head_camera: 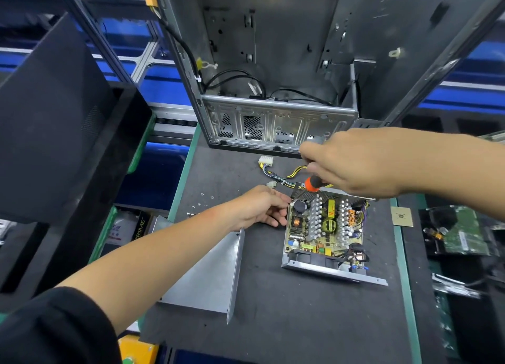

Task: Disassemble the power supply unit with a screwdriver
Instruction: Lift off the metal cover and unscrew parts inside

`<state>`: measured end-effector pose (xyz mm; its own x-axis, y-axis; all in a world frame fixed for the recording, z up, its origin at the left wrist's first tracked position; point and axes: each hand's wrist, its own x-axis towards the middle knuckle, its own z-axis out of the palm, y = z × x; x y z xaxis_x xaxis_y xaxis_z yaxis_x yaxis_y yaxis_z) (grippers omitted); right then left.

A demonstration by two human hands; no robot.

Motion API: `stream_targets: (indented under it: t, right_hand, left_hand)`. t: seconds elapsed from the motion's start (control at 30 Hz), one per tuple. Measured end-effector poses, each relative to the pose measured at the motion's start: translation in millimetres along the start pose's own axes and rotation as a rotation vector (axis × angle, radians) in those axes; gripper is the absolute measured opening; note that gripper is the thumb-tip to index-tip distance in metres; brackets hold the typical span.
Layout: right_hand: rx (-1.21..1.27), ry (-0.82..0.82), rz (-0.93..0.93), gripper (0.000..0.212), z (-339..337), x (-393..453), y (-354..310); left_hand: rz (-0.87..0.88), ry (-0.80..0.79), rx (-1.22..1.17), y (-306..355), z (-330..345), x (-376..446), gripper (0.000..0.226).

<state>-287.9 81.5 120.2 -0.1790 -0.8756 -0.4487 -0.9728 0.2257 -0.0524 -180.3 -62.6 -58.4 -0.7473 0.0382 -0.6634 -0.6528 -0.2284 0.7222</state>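
A tall grey steel computer case [278,62], its side open, stands at the far edge of the dark grey work mat [273,322]; inside it hang loose black cables [235,79] and little else that can be made out. To the left a large black panel [52,112] leans over dark bins, one of which holds flat boxes with printed labels [128,228]. On the mat's near left lies a bent grey sheet-metal cover [210,276], its flange standing upright. Right of centre sits the open power supply unit [325,232], a shallow grey metal tray holding a green circuit board with silver heat sinks, copper coils and a black capacitor; its yellow-and-black wire bundle [278,173] trails toward the case and ends in a white plug. On the far right a black tray [459,232] carries a green circuit board. The right hand [360,164] grips an orange-and-black-handled screwdriver [313,183], held over the unit's far edge. The left hand [259,206] rests against the unit's left wall, fingers loosely extended and touching it. Small silver screws [200,203] lie scattered on the mat left of that hand.
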Motion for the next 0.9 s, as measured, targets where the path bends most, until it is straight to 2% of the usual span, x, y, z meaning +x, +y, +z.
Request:
stream_targets:
  t: [0.13, 0.27, 0.37, 0.5, 0.6, 0.7, 0.8, 0.9]
  right_hand:
    - [0.038, 0.058, -0.094, 0.014, -2, 1, -4]
    - [0.193, 0.015, -0.145, 0.033, -11, 0, -5]
    - [0.155, 0.016, -0.069, 0.021, -9, 1, -5]
    - [-0.045, 0.067, 0.061, 0.025, -2, 3, -4]
    - [0.04, 0.114, -0.063, 0.013, -3, 4, -6]
    - [0.201, 0.077, -0.127, 0.03, -12, 3, -7]
    - [0.204, 0.052, -0.071, 0.025, -10, 2, -7]
    - [0.041, 0.042, 0.062, 0.025, -5, 2, -5]
  left_hand:
    - [-0.001, -0.023, -0.041, 0, -2, -1, 0.013]
    - [-0.001, -0.023, -0.042, 1, -3, -2, 0.014]
    - [-0.003, -0.022, -0.047, 2, -2, -2, 0.013]
    - [-0.002, -0.027, -0.051, 2, -2, -2, 0.012]
    - [-0.003, -0.036, -0.058, 1, -2, -2, 0.013]
    - [-0.006, -0.041, -0.06, 1, -3, -2, 0.014]
    - [-0.006, -0.039, -0.064, 2, -3, -3, 0.014]
    - [-0.006, -0.034, -0.079, 2, -3, -3, 0.015]
